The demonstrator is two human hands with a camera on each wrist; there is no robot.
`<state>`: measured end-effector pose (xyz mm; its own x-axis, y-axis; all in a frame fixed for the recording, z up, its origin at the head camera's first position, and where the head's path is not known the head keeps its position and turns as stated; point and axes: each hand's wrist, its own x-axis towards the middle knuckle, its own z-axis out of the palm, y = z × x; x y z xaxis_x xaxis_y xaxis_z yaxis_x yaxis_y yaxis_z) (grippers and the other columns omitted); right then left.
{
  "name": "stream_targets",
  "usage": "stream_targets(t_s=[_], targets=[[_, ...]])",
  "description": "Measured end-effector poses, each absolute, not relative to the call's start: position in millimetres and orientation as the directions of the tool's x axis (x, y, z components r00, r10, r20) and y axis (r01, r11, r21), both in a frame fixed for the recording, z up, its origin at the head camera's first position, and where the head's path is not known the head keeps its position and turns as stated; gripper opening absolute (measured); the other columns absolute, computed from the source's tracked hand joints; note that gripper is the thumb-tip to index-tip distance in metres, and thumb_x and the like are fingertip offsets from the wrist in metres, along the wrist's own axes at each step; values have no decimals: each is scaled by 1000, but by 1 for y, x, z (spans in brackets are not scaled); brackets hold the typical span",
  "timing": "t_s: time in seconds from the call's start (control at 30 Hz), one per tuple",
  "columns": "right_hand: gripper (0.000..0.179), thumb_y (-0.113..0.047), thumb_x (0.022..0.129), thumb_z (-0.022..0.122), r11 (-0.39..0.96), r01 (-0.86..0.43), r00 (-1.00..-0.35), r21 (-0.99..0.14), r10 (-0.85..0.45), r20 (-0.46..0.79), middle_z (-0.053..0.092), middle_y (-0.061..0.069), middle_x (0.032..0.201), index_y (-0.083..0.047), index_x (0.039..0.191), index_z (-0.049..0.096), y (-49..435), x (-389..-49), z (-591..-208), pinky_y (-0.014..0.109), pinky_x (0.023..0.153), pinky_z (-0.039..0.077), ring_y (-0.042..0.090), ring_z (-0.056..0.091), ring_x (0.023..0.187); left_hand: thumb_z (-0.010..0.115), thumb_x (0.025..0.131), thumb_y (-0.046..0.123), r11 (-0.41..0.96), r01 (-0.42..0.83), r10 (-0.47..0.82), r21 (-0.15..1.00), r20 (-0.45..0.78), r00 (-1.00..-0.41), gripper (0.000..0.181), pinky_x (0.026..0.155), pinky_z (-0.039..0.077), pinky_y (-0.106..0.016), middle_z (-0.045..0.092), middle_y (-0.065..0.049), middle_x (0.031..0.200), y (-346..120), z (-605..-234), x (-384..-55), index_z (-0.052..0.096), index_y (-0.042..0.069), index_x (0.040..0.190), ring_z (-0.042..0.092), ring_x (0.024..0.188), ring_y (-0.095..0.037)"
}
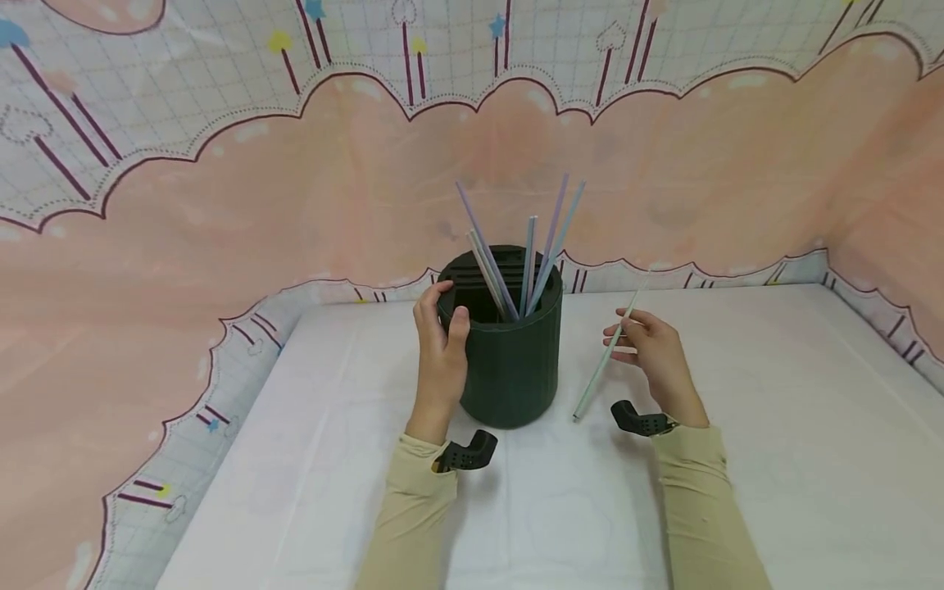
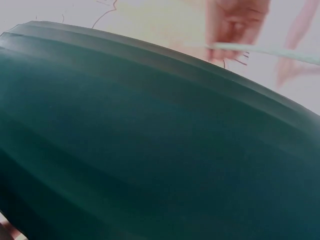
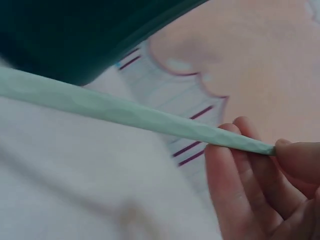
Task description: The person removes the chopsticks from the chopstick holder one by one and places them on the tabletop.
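A dark green utensil holder (image 1: 512, 377) stands upright on the white tabletop, with a slatted section at the back of its open top. My left hand (image 1: 440, 352) grips its left rim, thumb at the front. Several pastel chopsticks (image 1: 558, 246) lean in its opening. To the right of the holder, my right hand (image 1: 652, 356) pinches a pale green chopstick (image 1: 599, 373), held slanted with its thick end low. In the right wrist view the chopstick (image 3: 115, 111) has a dimpled surface, and thumb and fingers meet near its thin end. The holder's wall (image 2: 150, 135) fills most of the left wrist view.
A white cloth (image 1: 782, 459) covers the table. Behind and along the sides rises a peach and white patterned cloth (image 1: 664, 180), close behind the holder. A black wrist camera (image 1: 468, 451) sits on the left wrist and another black camera (image 1: 640, 419) on the right.
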<state>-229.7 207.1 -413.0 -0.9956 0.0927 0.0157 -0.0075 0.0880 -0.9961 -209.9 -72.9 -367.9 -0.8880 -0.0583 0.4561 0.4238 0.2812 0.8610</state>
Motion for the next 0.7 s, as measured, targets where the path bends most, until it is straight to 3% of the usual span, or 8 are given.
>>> stream_targets(t_s=[0.17,0.33,0.5,0.7], targets=[[41,-22,99,39,104,106,-992,-989,77,-98,63,5,98,-1,135,39,205,-235,-429,24,71,53,12,64,83,35,87,65,278,416,-65,866,449,-891,57,105,23,-52,23,2,139,-73,-367,-212,30,33,134,25,130,-14],[52,-18,95,48,198,155,-985,-968,108,-136,63,7,102,-2,141,30,210,-238,-437,19,64,50,4,57,71,35,88,63,274,413,-53,868,443,-895,54,105,24,-52,22,3,140,-72,-365,-213,29,35,135,26,130,-14],[71,-22,90,58,352,220,-975,-910,93,-199,57,13,116,-7,147,19,208,-243,-439,18,66,43,7,52,73,34,89,63,287,413,-61,864,447,-892,55,104,24,-52,23,4,140,-73,-365,-213,28,34,135,25,130,-14],[72,-20,89,59,473,228,-973,-851,80,-216,54,16,118,-5,146,18,207,-244,-441,20,68,42,9,53,75,34,88,64,284,402,-67,871,436,-898,56,105,24,-52,21,5,141,-72,-365,-213,29,34,135,24,131,-13]])
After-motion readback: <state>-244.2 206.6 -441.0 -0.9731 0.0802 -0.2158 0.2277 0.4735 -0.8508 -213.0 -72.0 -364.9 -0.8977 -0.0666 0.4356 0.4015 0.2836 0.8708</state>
